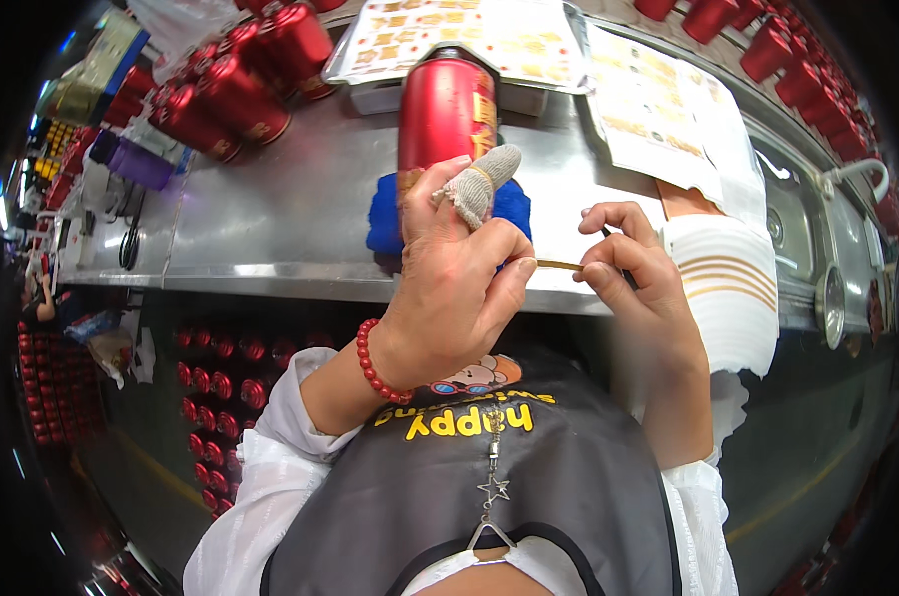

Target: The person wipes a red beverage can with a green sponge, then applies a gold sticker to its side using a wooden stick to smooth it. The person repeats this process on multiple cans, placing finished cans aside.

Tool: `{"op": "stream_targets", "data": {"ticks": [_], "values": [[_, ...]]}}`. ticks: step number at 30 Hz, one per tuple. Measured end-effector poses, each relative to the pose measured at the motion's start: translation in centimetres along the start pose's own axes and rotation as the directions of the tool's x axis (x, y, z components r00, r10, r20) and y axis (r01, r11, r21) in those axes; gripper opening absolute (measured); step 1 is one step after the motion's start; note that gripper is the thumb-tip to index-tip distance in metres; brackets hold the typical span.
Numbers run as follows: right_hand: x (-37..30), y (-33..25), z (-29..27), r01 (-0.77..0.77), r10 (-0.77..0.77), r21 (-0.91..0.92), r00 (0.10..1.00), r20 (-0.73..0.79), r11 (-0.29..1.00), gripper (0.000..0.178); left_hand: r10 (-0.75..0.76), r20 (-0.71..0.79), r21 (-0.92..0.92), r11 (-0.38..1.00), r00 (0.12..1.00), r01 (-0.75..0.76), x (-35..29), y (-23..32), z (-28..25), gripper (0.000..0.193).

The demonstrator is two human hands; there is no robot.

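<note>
The left hand [448, 273], with a grey cloth cover [481, 184] on 1 finger, has its grip closed, pinching 1 end of a thin gold strip [559, 264] above the near edge of the desk [300, 199]. The right hand [653, 288] pinches the other end. Just beyond, a red bottle [440, 114] rests on a blue cloth [381, 219], mouth toward the far edge. White sheets [728, 328] overhang the near edge at right.

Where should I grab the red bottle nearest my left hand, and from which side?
Probably mid-body on the red bottle, from the left: that cylindrical side is exposed, while your left hand covers part of its near end and gold markings occupy its right side.
</note>
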State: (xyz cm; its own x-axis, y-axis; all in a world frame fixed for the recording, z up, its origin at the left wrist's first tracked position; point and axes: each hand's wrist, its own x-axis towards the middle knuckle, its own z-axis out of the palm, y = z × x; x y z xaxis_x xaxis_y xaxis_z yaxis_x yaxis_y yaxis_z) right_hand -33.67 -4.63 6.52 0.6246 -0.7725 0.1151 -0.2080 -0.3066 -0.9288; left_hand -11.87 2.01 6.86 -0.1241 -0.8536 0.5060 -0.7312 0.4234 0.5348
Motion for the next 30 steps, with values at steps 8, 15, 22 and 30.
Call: {"op": "stream_targets", "data": {"ticks": [8,15,22,30], "values": [[2.8,0.0,3.6,0.147,-0.147,-0.023,0.989,-0.005,0.989,0.015,-0.131,-0.162,0.049,0.989,0.978,0.140,-2.8,-2.8,-2.5,0.008],[4.2,-0.2,5.6,0.118,-0.120,-0.056,0.992,-0.036,0.991,0.017,-0.157,-0.245,-0.030,0.987,0.957,0.155,-4.0,-5.3,-2.3,0.012],[5.2,-0.2,6.3,0.081,-0.082,-0.035,0.996,-0.045,0.996,0.018,-0.280,-0.229,-0.135,0.957,0.932,0.255,-4.0,-6.3,-2.6,0.011],[5.5,-0.3,6.3,-0.056,0.055,-0.020,0.998,-0.028,0.998,0.020,-0.343,-0.216,-0.222,0.929,0.914,0.296,-4.4,-7.0,-2.2,0.010]]}}
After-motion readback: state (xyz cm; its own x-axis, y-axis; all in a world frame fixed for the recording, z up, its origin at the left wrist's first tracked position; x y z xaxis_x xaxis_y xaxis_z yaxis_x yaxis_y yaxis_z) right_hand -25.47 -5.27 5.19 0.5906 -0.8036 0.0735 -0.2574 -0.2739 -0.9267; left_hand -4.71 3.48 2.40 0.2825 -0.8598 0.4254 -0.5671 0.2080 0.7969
